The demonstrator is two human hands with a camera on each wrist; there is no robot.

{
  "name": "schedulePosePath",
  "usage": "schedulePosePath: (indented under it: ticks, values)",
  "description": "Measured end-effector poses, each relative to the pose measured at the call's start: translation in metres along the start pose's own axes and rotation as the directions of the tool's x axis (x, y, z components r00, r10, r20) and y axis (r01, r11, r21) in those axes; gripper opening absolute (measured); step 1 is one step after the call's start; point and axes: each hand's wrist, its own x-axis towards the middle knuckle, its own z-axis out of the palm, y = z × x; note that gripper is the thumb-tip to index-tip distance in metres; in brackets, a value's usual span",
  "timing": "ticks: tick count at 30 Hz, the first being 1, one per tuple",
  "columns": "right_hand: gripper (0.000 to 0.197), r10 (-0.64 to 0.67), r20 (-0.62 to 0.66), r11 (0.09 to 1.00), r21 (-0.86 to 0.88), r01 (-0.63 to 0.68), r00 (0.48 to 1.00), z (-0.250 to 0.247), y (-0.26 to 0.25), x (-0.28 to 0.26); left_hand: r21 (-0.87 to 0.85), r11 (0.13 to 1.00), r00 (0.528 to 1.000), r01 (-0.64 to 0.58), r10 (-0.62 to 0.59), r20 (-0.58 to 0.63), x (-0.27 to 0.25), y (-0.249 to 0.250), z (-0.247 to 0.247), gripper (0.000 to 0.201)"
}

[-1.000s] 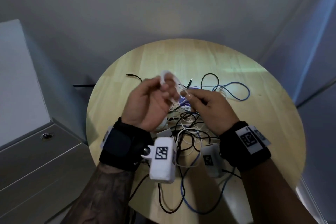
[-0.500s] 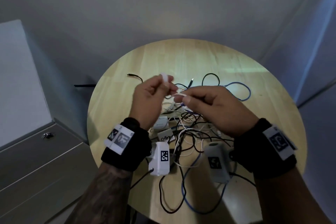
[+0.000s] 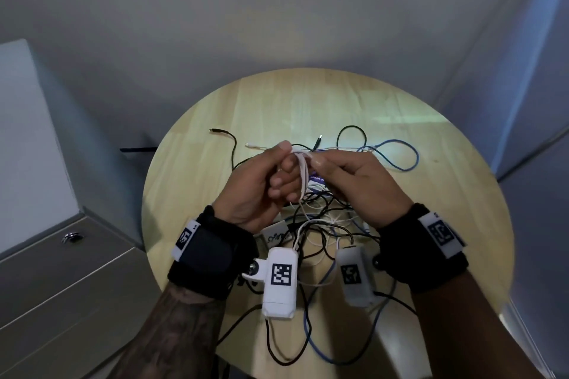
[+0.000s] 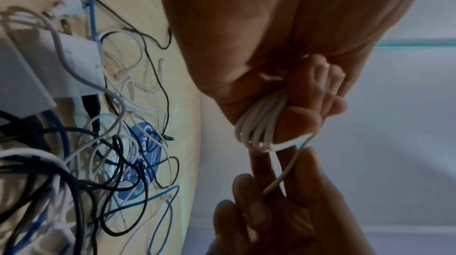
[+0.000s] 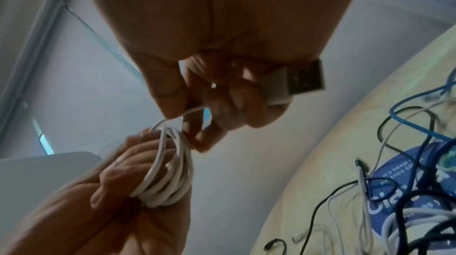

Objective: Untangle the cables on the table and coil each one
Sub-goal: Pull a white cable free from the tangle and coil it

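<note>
A white cable [image 3: 303, 172] [image 4: 259, 128] [image 5: 170, 173] is wound in several loops around the fingers of my left hand [image 3: 271, 181] [image 5: 118, 177], held above the round wooden table [image 3: 277, 101]. My right hand [image 3: 348, 175] [image 5: 197, 103] [image 4: 279, 196] pinches the loose end of that white cable beside the coil, and its USB plug [image 5: 293, 81] sticks out past the curled fingers. Below both hands lies a tangle of black, white and blue cables [image 3: 323, 224] [image 4: 98, 142] [image 5: 407, 181].
A blue cable loop [image 3: 397, 154] and a black cable end [image 3: 221, 132] lie at the far side of the tangle. A round blue sticker [image 4: 143, 161] [image 5: 399, 177] shows under the cables. White adapter blocks [image 4: 49, 68] sit in the pile. A grey cabinet [image 3: 46, 255] stands left.
My hands have come closer together and lower. The right hand has brought the white cable's end around the coil on the left fingers, adding to the winding.
</note>
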Motion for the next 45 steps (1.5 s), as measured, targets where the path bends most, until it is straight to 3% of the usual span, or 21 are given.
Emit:
schedulePosePath:
  ticks: [6, 9, 15, 20, 22, 26, 29, 32, 38, 40, 45]
  values:
    - [0.013, 0.005, -0.039, 0.998, -0.068, -0.007, 0.999, -0.004, 0.009, 0.001, -0.007, 1.000, 1.000, -0.002, 0.002, -0.017, 0.002, -0.006, -0.001, 0.038]
    - [0.006, 0.015, -0.026, 0.998, -0.065, -0.016, 1.000, -0.007, 0.012, 0.001, 0.071, 0.997, 1.000, -0.016, 0.017, -0.021, 0.001, -0.009, 0.003, 0.035]
    - [0.011, 0.026, -0.042, 0.997, -0.075, -0.029, 0.999, -0.003, 0.011, 0.002, 0.336, 0.936, 0.989, -0.102, 0.133, -0.069, 0.003, -0.011, 0.000, 0.034]
    - [0.003, 0.022, -0.068, 0.992, -0.126, -0.030, 0.997, 0.001, 0.015, 0.002, 0.241, 0.963, 0.967, -0.117, 0.166, -0.193, 0.008, -0.012, 0.003, 0.033]
    - [0.012, 0.021, -0.073, 0.993, -0.112, -0.029, 0.997, 0.001, 0.018, 0.002, 0.265, 0.954, 0.949, -0.140, 0.205, -0.239, 0.010, -0.008, -0.001, 0.033]
    - [0.017, -0.086, -0.099, 0.942, -0.332, 0.049, 0.991, 0.003, 0.025, 0.005, 0.269, 0.954, 0.949, -0.132, 0.200, -0.244, 0.007, -0.006, -0.002, 0.033]
    - [0.017, 0.036, -0.216, 0.994, -0.095, -0.058, 0.976, 0.006, 0.028, 0.008, 0.276, 0.954, 0.964, -0.113, 0.173, -0.203, 0.007, -0.008, 0.000, 0.032]
    - [0.015, 0.099, -0.234, 0.985, 0.162, -0.062, 0.967, 0.007, 0.024, 0.008, 0.346, 0.934, 0.968, -0.086, 0.160, -0.193, 0.007, -0.009, -0.002, 0.033]
    - [0.020, 0.142, -0.233, 0.945, 0.320, -0.062, 0.962, 0.008, 0.024, 0.010, 0.521, 0.854, 0.977, -0.009, 0.119, -0.179, 0.002, -0.003, -0.008, 0.036]
    - [0.022, 0.175, -0.188, 0.901, 0.426, -0.080, 0.966, 0.010, 0.023, 0.010, 0.447, 0.895, 0.989, -0.005, 0.070, -0.129, 0.000, 0.001, -0.006, 0.035]
    - [0.026, 0.222, -0.078, 0.695, 0.711, -0.102, 0.972, 0.021, 0.021, 0.011, 0.016, 0.997, 0.997, 0.070, -0.070, -0.036, -0.002, 0.004, 0.005, 0.036]
